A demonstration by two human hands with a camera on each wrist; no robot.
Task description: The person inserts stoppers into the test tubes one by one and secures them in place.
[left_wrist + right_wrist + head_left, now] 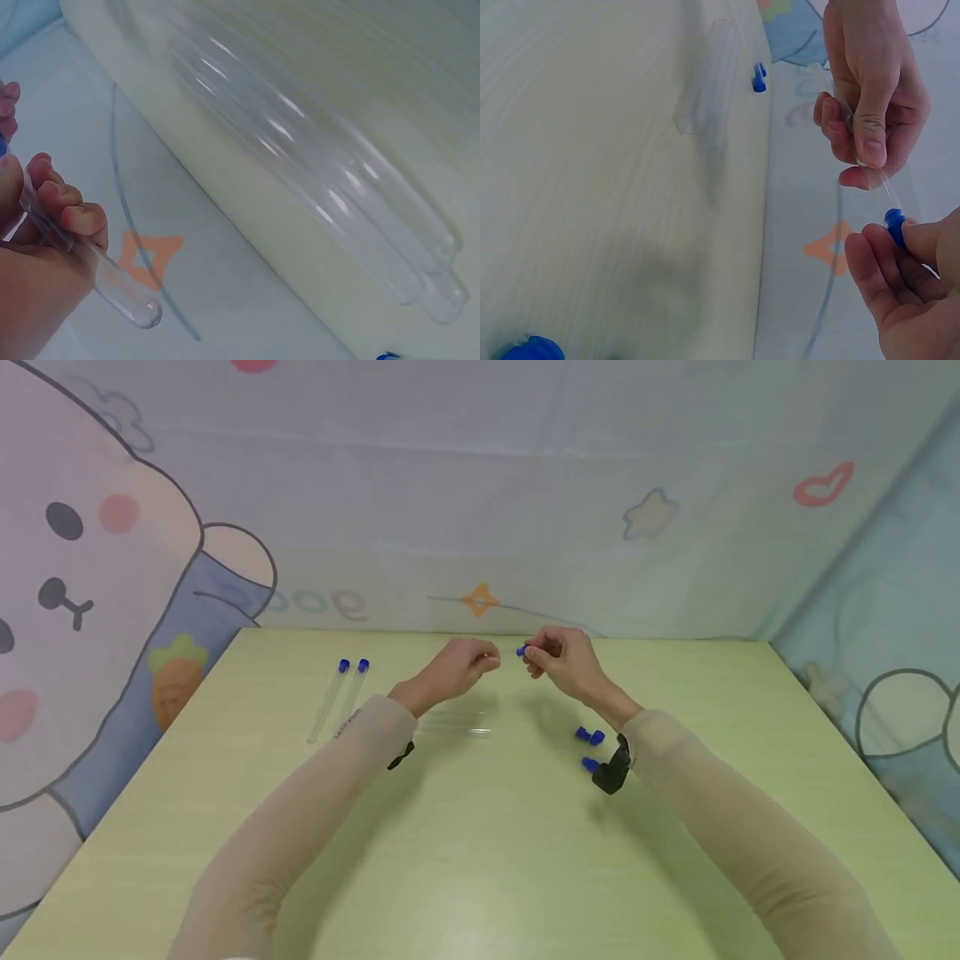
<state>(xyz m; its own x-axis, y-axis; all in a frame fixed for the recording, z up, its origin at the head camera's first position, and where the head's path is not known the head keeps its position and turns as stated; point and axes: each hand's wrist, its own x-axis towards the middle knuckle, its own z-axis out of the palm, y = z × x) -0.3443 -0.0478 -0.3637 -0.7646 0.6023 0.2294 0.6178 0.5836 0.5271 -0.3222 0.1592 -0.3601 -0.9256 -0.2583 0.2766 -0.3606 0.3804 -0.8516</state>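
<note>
My left hand (453, 670) grips a clear test tube (129, 294), its rounded end sticking out below the palm in the left wrist view. Thumb and fingers of my right hand (567, 662) pinch a blue cap (894, 223) at the tube's other end. Whether the cap is fully seated cannot be made out. Under the left forearm, uncapped clear tubes (300, 157) lie side by side on the table. Below the right hand are loose blue caps (589, 736), and another blue cap (590, 764) is partly covered by the black wrist camera.
Two tubes with blue caps (343, 666) lie at the table's left rear, one partly behind the left sleeve. The pale table (465, 843) ends at the back against a printed cloth (420, 493).
</note>
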